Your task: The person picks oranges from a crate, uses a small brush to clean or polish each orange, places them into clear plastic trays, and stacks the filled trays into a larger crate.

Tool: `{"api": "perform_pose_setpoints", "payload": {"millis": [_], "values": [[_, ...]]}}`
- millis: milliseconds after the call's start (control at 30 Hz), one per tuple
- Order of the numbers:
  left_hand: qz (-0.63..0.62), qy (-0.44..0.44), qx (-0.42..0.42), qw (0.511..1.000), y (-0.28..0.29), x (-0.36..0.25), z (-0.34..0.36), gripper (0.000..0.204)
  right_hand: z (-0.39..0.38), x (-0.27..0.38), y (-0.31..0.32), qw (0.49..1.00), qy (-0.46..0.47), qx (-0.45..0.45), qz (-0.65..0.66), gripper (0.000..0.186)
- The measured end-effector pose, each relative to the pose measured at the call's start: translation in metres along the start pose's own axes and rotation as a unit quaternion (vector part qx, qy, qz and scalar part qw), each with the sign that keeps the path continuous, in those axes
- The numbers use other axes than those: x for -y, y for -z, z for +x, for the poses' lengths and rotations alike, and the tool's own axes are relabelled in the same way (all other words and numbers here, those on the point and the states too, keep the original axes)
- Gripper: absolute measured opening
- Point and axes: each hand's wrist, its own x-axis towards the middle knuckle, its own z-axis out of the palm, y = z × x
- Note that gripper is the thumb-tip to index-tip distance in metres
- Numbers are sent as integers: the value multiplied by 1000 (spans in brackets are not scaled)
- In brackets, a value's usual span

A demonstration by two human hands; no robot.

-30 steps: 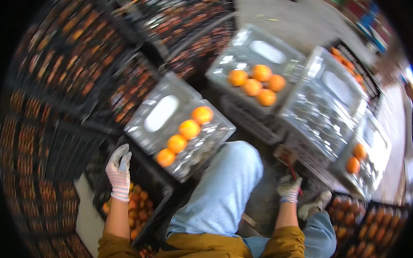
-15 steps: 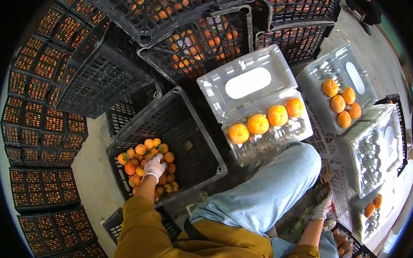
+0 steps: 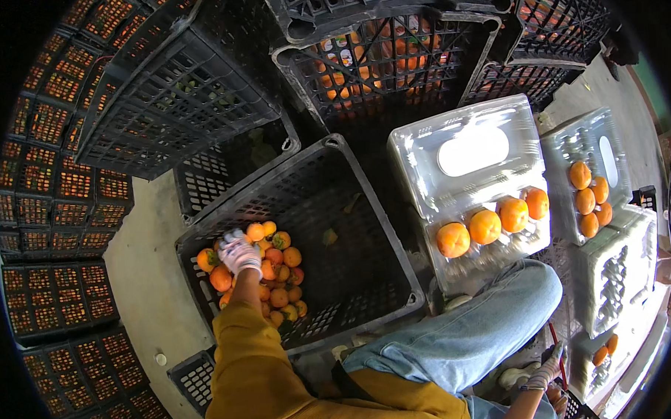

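Observation:
In a black crate (image 3: 366, 230), my gloved left hand (image 3: 239, 252) rests among piled orange persimmons (image 3: 276, 296), fingers curled down; what they grip is hidden. At the lower right, my gloved right hand (image 3: 549, 368) is closed on a red-handled tool (image 3: 554, 333), only partly visible beside my jeans-covered leg. An open clear clamshell pack (image 3: 463, 161) right of the crate holds several persimmons (image 3: 484, 226) in one row of its moulded cups. Another open pack (image 3: 603, 145) farther right carries a small group of persimmons (image 3: 580, 174).
Black crates of fruit (image 3: 390, 67) are stacked along the top and in a tall bank (image 3: 61, 293) at left. An empty-looking crate (image 3: 176, 89) tilts at upper left. More clear packs (image 3: 611, 274) lie at right. Concrete floor (image 3: 131, 276) shows between stacks.
My view has turned toward the left crate. My left hand dropped from above into its fruit, then shifted toward the pile's far side. My right hand remains low right with the red tool.

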Motion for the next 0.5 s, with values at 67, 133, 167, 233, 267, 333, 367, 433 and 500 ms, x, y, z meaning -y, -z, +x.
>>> {"api": "perform_pose_setpoints", "payload": {"millis": [67,133,167,233,267,333,367,433,500], "values": [[-46,15,110,993,10,15,11,71,-3,3,-3,1000,1,-2,5,27],[-103,6,67,992,6,22,5,71,-7,11,-4,1000,-8,6,13,26],[-131,2,45,990,2,25,0,72,-11,15,-5,1000,-20,16,12,27],[-439,-46,9,897,7,15,-13,72,-23,23,0,998,-54,26,10,31],[-602,-93,-26,793,-2,13,-26,73,-30,30,-2,996,-78,44,3,34],[-735,-174,-67,652,21,-2,-58,76,-47,42,-4,991,-120,65,9,40],[-730,-206,-77,647,49,-8,-83,79,-51,38,-3,987,-123,46,92,39],[-853,-316,1,415,83,-29,-119,74,-37,23,8,990,-80,75,91,41],[-871,-363,166,285,144,-50,-169,69,-32,19,16,992,-68,46,91,30]]}}
